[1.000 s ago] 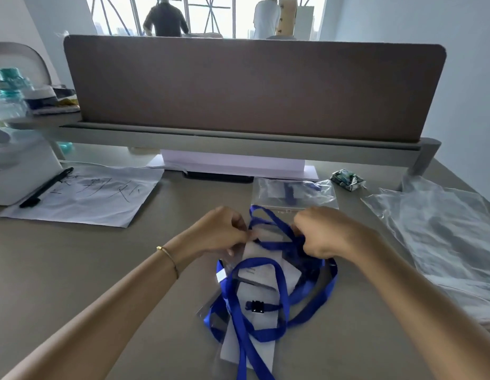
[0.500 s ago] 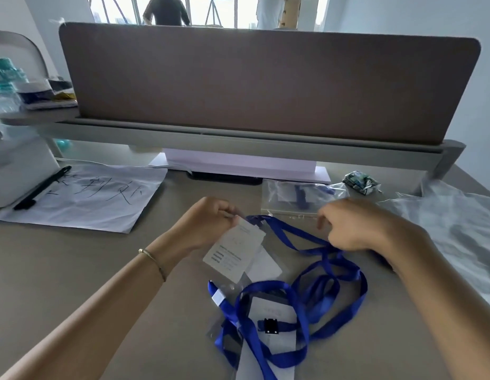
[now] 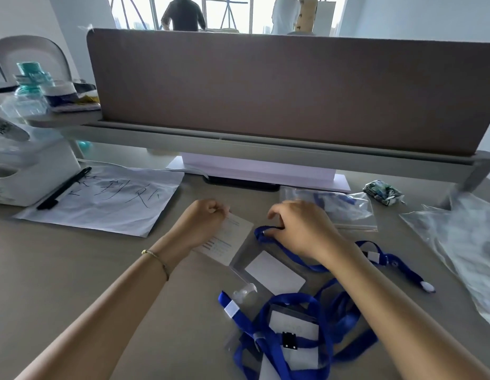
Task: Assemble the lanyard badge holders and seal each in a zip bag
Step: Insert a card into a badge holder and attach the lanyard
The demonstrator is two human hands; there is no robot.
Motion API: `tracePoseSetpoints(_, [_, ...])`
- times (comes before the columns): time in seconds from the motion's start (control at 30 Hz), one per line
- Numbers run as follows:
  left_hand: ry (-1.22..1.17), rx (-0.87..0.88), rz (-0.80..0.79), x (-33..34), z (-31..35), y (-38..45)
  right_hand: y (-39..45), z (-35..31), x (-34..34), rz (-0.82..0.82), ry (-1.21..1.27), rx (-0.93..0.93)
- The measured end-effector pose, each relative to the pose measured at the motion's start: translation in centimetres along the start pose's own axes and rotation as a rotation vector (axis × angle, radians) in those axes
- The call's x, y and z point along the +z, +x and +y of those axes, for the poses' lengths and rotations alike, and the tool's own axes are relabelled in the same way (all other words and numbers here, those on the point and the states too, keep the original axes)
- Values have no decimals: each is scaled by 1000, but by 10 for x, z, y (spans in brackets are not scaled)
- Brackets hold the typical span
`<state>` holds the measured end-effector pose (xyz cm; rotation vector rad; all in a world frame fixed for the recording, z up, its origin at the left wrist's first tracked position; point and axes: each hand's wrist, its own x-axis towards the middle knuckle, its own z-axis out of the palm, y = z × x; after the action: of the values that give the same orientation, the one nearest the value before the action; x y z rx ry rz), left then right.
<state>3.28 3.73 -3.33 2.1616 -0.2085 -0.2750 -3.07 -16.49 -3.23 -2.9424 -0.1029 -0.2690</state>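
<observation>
From the head camera, the left hand is curled into a loose fist at the middle of the grey table, its fingers pinching the far corner of a white printed paper card that slopes down toward the near right. Just to the right, the right hand reaches in palm down, its fingers bent and gripping a loop of blue fabric lanyard which trails off to the right and ends in a white tip lying on the table.

Between the two hands and a little nearer lies a clear plastic badge sleeve with a blank white insert card inside it, flat on the table. Nearer still, at the lower right, a tangled heap of more blue lanyards lies over another clear holder with a small black clip on top.

Beyond the right hand, a clear zip bag with blue strap inside rests on the table. A crumpled pile of clear plastic bags lies at the far right edge, and a small green patterned wrapper sits beside it at the far side.

On the left, a white sheet with black handwritten strokes lies flat with a black pen across its left corner. A brown fabric divider panel closes off the far side of the table.
</observation>
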Motion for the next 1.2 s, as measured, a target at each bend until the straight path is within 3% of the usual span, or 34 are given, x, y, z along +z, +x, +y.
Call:
tracePoseSetpoints(0.07, [-70,-45,-17,0,-2,1,-2,2,3,19,-47,-51])
tracePoseSetpoints(0.23, [-257,-78,-211,-2,1,0,1,17,-8,-4,226,55])
tracePoseSetpoints(0.43, [-268,-120,-239,10,2,-5,1,17,-35,-106,1013,187])
tracePoseSetpoints(0.57, [-192,-76,-241,16,6,-6,-1,13,-41,-133,1295,142])
tracePoseSetpoints(0.73, [-276,-1,-312,15,7,-7,2,8,-34,56,1172,124])
tracePoseSetpoints(0.87, [-338,72,-306,14,11,-8,1,7,-25,-52,999,185])
tracePoseSetpoints(1.0, [-273,154,-195,14,16,-10,-1,2,-27,-154,825,210])
tracePoseSetpoints(1.2, [-119,288,-59,22,19,-10,-4,-6,-31,-228,834,207])
